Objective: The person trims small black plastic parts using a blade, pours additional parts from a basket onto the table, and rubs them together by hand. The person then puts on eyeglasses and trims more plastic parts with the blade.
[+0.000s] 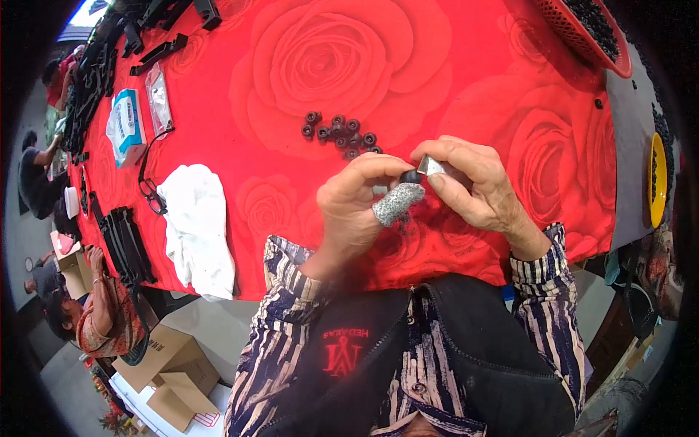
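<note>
My left hand [357, 200], thumb in a grey fabric cot [397, 204], pinches a small black rubber ring [411, 176]. My right hand [473, 186], touching it, grips a small silver blade [431, 165] against that ring. Just beyond both hands, loose black rings [341, 133] cluster on the red rose-patterned surface [451, 80].

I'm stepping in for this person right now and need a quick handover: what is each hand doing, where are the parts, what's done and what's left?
Left hand: pinches a small black round part; one finger wears a grey fabric finger cot.
Right hand: holds a small metal blade-like tool against that part.
Parts: a cluster of black ring parts lies on the red rose tablecloth just beyond the hands; more black pieces fill the red basket at the far right.
Done or left: I cannot tell which pile is finished; the held piece is in hand now.
</note>
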A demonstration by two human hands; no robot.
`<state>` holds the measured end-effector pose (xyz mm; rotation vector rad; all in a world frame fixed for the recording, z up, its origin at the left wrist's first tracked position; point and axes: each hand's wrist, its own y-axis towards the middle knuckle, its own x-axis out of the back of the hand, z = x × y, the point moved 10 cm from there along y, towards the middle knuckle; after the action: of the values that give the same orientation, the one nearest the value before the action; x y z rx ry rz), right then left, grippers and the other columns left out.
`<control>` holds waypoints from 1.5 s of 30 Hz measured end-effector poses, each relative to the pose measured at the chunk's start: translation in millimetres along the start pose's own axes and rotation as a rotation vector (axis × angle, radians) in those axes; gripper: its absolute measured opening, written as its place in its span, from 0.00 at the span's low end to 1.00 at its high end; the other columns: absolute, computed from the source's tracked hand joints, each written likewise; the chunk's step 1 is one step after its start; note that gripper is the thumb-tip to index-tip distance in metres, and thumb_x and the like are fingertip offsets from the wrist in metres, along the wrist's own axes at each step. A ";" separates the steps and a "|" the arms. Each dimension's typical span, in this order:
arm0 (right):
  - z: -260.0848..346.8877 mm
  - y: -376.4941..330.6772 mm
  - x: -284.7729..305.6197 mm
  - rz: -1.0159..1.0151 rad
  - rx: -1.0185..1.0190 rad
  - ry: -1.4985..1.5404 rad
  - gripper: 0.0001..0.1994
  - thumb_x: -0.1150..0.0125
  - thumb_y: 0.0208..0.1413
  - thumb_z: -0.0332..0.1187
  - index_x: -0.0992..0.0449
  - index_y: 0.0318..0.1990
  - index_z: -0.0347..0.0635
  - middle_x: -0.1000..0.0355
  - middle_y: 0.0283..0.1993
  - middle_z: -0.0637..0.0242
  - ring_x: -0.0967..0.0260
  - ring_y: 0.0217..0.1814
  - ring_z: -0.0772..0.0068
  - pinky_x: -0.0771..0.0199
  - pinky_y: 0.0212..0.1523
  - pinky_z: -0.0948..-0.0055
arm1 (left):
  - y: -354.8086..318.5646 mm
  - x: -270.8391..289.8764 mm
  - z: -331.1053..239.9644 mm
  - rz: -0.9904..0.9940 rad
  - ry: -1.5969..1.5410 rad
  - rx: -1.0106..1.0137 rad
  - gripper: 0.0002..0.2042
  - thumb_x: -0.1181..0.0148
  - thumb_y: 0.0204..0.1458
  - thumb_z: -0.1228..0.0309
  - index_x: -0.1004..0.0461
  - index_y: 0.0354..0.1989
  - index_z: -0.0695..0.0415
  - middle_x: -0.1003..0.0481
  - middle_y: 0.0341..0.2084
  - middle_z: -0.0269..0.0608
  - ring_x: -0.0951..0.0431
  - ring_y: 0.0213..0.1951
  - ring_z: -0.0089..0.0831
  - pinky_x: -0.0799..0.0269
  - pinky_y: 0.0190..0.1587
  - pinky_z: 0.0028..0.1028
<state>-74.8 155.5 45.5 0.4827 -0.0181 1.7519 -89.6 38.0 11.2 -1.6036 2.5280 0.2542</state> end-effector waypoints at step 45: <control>-0.9 0.0 -2.4 0.023 -0.014 -0.083 0.10 0.47 0.45 0.22 0.31 0.37 0.31 0.33 0.27 0.56 0.33 0.26 0.61 0.34 0.26 0.70 | -2.6 -5.6 19.5 0.032 -0.199 0.197 0.12 0.44 0.48 0.82 0.31 0.41 0.67 0.29 0.33 0.39 0.27 0.34 0.22 0.28 0.33 0.18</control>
<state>-74.6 153.5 43.9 0.5463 -0.0953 1.7527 -84.4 46.1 -6.8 -1.3933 2.3486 0.1535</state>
